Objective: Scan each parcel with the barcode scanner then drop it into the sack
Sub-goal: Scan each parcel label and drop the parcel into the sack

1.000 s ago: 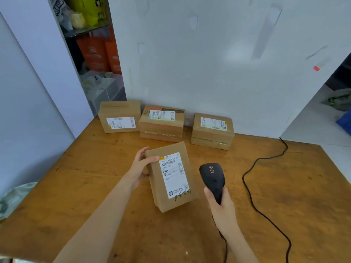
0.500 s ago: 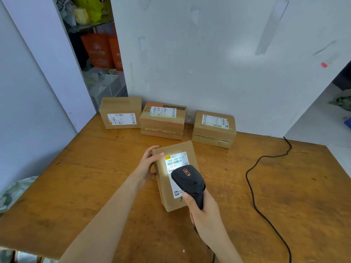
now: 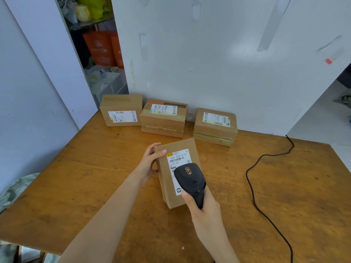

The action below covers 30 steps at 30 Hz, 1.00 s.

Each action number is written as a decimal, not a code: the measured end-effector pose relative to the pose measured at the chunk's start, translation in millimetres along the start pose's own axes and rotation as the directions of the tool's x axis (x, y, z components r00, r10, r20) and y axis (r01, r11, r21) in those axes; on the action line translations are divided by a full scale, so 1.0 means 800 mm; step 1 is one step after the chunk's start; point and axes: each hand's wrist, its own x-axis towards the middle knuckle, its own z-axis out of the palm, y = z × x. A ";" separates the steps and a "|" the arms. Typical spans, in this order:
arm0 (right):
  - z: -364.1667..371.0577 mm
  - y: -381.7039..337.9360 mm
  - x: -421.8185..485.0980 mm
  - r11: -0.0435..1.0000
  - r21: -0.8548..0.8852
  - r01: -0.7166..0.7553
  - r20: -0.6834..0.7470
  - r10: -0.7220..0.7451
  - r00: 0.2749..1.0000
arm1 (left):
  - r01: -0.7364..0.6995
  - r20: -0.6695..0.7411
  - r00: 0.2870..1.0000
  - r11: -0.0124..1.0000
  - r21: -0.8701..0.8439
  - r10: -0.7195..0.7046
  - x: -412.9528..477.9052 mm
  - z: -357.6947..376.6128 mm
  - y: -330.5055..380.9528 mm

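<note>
A brown cardboard parcel [image 3: 167,184] with a white barcode label lies flat in the middle of the wooden table [image 3: 95,177]. My left hand [image 3: 150,162] grips its far left corner, thumb on top. My right hand [image 3: 201,209] holds the black barcode scanner [image 3: 190,179] by its handle, with the head over the lower part of the label. Three more labelled parcels stand along the wall: a left parcel [image 3: 121,111], a middle parcel [image 3: 163,118] and a right parcel [image 3: 215,126]. A mottled green sack [image 3: 13,188] shows past the table's left edge.
The scanner's black cable [image 3: 252,186] snakes across the right side of the table toward the wall. A white wall panel closes the back. Shelves with orange bags [image 3: 102,48] stand behind the left gap.
My right hand has brought the scanner from beside the parcel to over its label. The bright scan light seen on the label half a second ago is gone. My left hand keeps its grip.
</note>
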 end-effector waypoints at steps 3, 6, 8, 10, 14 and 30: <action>-0.008 0.012 0.008 0.999 -0.037 -0.002 -0.046 0.001 0.999 | -0.001 -0.048 0.999 1.000 -0.002 0.001 -0.002 -0.008 0.001; -0.012 0.042 0.027 0.983 -0.182 -0.038 -0.101 0.020 0.995 | -0.004 -0.155 0.988 1.000 -0.017 0.001 -0.010 -0.023 0.005; -0.013 0.067 0.045 0.916 -0.388 -0.106 -0.148 0.052 0.988 | -0.013 -0.229 0.973 1.000 -0.024 0.007 -0.015 -0.035 0.008; -0.009 0.089 0.061 0.819 -0.539 -0.196 -0.171 0.121 0.978 | -0.011 -0.279 0.960 1.000 -0.015 0.007 -0.022 -0.047 0.010; -0.001 0.122 0.081 0.664 -0.697 -0.270 -0.170 0.213 0.962 | 0.023 -0.306 0.952 0.999 -0.023 -0.029 -0.037 -0.063 0.009; 0.051 0.038 0.080 0.952 -0.251 0.177 -0.042 -0.193 0.980 | 0.089 -0.383 0.913 0.986 -0.142 -0.138 -0.068 -0.088 0.006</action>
